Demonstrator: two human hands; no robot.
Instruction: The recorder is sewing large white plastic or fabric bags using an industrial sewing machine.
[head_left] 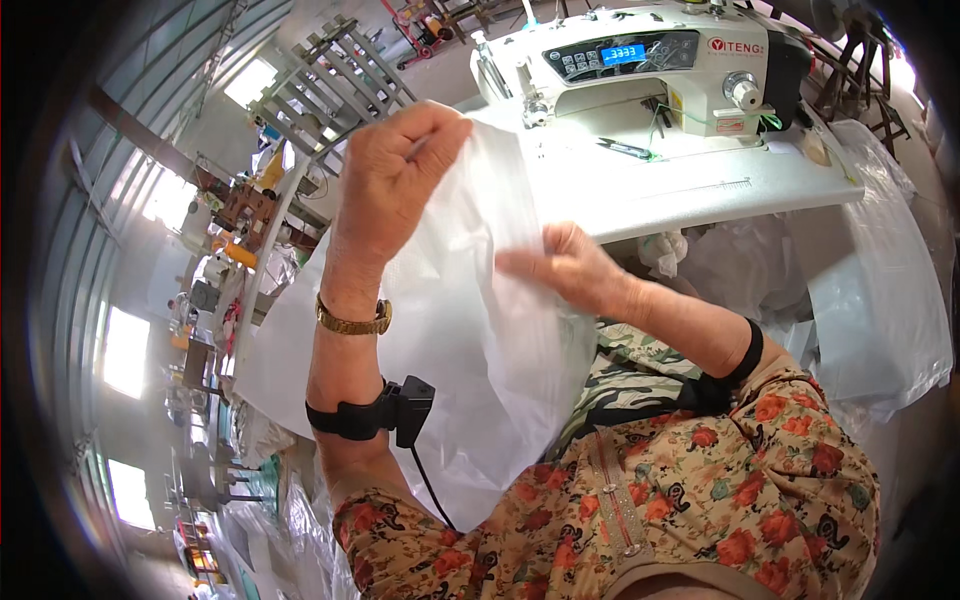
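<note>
While your left hand (pixel 392 185) pinches tight the creased, translucent white sheet (pixel 440 290), seven o'clock from the glossy white sewing machine (pixel 720 90), your blurred right hand (pixel 580 272) half-curls at three o'clock, grip unclear.

A grey ribbed metal wall (pixel 75 215) curves down the left of the frame, with a bright rectangular window (pixel 126 352) beside it. A long brown beam (pixel 150 142) slants across the upper left, near a grey metal rack of parallel bars (pixel 376 80). A yellow rounded spool (pixel 241 256) lies left of centre; a red wheeled machine (pixel 420 28) stands at the top.
</note>
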